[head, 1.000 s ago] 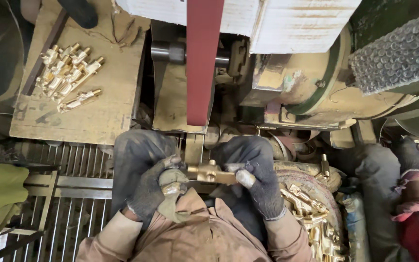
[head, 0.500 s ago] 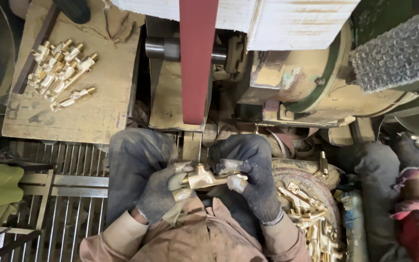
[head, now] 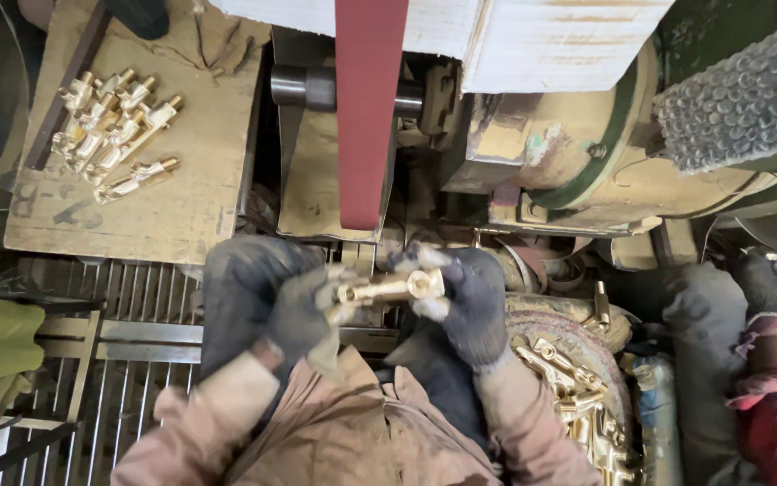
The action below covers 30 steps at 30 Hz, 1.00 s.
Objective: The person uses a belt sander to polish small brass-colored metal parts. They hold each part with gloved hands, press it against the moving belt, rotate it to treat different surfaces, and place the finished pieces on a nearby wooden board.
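A brass fitting (head: 387, 288) lies sideways between both my gloved hands, just below the lower end of a red sanding belt (head: 369, 108). My left hand (head: 294, 310) in a dark worn glove grips its left end. My right hand (head: 469, 301), also gloved, pinches its right end by the round opening. The fitting is a little clear of the belt.
Several polished brass fittings (head: 114, 130) lie on a wooden board (head: 172, 189) at the upper left. A container of more brass parts (head: 578, 387) sits by my right knee. Another person's gloved hand (head: 767, 283) is at the right. A metal grate (head: 127, 342) lies below the board.
My hands have turned the fitting and lifted it slightly, its round opening now facing up at the right. The view has shifted a little.
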Motion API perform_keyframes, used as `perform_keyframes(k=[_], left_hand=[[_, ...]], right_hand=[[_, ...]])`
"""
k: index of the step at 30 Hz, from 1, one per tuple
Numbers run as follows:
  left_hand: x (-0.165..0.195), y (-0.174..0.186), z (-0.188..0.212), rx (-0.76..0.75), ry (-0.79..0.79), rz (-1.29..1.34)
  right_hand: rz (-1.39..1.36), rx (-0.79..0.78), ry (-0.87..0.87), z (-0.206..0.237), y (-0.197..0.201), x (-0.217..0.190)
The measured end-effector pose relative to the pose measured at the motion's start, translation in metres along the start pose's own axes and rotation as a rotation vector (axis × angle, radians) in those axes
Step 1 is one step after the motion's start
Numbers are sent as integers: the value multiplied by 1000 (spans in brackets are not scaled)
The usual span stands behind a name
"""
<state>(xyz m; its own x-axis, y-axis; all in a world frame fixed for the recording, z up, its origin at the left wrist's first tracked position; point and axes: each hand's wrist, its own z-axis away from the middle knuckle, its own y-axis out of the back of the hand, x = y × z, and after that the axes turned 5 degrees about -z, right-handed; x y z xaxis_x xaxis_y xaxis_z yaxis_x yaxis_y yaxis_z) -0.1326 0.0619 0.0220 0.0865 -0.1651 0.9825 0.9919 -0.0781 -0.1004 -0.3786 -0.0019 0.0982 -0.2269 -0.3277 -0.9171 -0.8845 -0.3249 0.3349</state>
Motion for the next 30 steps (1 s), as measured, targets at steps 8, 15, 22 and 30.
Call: perform_keyframes(k=[8, 15, 22, 30], left_hand=[[-10, 14, -76, 68, 61, -78], [-21, 16, -88, 77, 78, 0], [-17, 15, -87, 42, 162, 35], [-13, 12, -83, 52, 120, -7]], right_hand=[[-326, 21, -203, -41, -21, 65], [-128, 27, -160, -46, -26, 87], [-32, -2, -210, -60, -27, 76], [-70, -15, -189, -80, -31, 73]])
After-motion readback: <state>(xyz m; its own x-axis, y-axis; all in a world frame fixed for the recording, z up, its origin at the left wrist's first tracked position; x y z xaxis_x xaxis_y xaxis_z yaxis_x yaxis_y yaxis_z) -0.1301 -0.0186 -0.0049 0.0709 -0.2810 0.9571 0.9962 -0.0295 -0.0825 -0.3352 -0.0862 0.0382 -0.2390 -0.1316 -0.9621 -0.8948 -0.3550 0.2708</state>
